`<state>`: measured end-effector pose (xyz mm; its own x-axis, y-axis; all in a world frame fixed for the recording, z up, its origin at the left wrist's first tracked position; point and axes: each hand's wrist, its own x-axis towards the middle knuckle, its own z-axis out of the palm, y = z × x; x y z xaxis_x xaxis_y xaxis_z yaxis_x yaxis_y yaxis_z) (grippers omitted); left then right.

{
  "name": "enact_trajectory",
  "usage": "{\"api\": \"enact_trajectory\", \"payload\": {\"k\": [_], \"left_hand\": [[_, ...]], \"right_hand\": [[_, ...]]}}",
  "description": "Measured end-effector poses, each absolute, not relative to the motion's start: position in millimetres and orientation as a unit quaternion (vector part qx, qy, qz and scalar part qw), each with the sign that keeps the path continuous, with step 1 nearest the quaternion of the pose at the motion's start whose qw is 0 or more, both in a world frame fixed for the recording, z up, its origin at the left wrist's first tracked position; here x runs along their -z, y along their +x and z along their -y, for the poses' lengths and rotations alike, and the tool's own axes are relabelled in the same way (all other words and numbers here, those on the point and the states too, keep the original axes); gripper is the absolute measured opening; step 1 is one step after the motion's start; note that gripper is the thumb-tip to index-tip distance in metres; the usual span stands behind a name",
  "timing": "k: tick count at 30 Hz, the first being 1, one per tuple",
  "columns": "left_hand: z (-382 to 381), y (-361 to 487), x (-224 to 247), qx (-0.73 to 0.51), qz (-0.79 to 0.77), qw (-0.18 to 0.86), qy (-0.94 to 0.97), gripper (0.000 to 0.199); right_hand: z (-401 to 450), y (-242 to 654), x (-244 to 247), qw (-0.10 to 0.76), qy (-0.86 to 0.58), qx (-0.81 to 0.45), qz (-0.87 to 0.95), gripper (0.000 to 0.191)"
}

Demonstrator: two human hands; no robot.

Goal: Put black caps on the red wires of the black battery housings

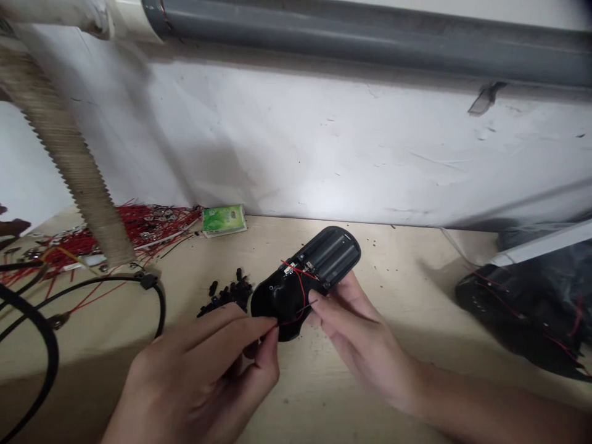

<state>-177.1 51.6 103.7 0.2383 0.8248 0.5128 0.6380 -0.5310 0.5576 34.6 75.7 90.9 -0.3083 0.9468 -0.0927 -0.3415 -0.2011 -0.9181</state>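
Holding the black case (282,296) is the right grip (365,339), closed on its edge, above the surface (407,259). The left grip (194,364) seems to pinch a thin red wire (303,290) beside the case's other end. The case looks light, hard and a bit slippery; hold its sides. The wire looks bendy and weak, so pinch gently.
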Motion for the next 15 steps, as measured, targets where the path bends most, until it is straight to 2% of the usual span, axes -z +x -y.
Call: {"api": "enact_trajectory", "payload": {"k": [6,15], "left_hand": [[-51.1,-177.4,-99.0,-0.395,-0.46,0.083,0.791,0.016],[-53.2,-176.3,-101.2,-0.366,-0.449,0.109,0.808,0.011]], "right_hand": [[-74.5,36.7,-100.3,0.437,-0.331,-0.712,0.44,0.05],[-75.6,34.7,-97.5,0.416,-0.381,-0.681,0.467,0.049]]}}
